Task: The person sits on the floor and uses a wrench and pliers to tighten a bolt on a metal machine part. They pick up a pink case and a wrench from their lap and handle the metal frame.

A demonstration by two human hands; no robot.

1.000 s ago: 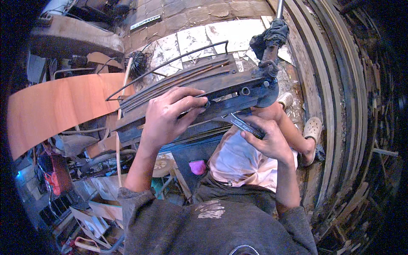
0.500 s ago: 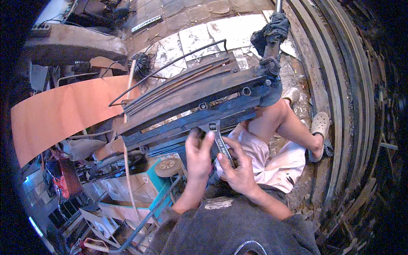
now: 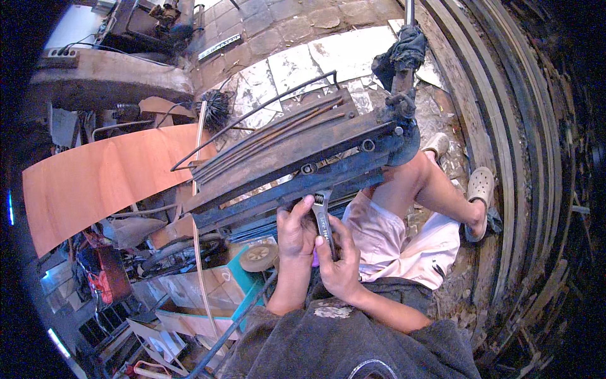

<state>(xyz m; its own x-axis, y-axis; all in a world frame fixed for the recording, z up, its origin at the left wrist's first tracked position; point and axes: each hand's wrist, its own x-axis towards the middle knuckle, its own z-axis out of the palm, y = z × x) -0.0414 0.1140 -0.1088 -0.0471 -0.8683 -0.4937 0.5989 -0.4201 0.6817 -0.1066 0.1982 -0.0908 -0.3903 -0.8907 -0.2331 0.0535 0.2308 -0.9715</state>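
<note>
Our right hand (image 3: 341, 262) is closed around the lower handle of an adjustable wrench (image 3: 322, 221), its thumb lying along the handle. Our left hand (image 3: 295, 234) is just to the left with curled fingers, and its thumb tip points up beside the wrench head; we cannot tell whether it grips the wrench or only rests near it.

The wrench lies between our two hands, in front of our body and at the near long edge of the metal frame (image 3: 284, 153), around the middle of its length. Its long axis runs away from us, head at the far end, leaning slightly left, so it stands steeply across the frame, which slants from lower left to upper right. The right hand has the handle; the left thumb is nearer the head. Whether the head touches the frame's near edge we cannot tell.

Thin rusty rods (image 3: 278, 134) lie along the far side of the frame's top. Beyond its right end stands a lever (image 3: 409, 12) wrapped in black cloth (image 3: 404, 54). Off the left end we see an orange board (image 3: 113, 183), and below the near edge a small wheel (image 3: 259, 258). Our pale shorts (image 3: 385, 240) show to the right of the hands.
</note>
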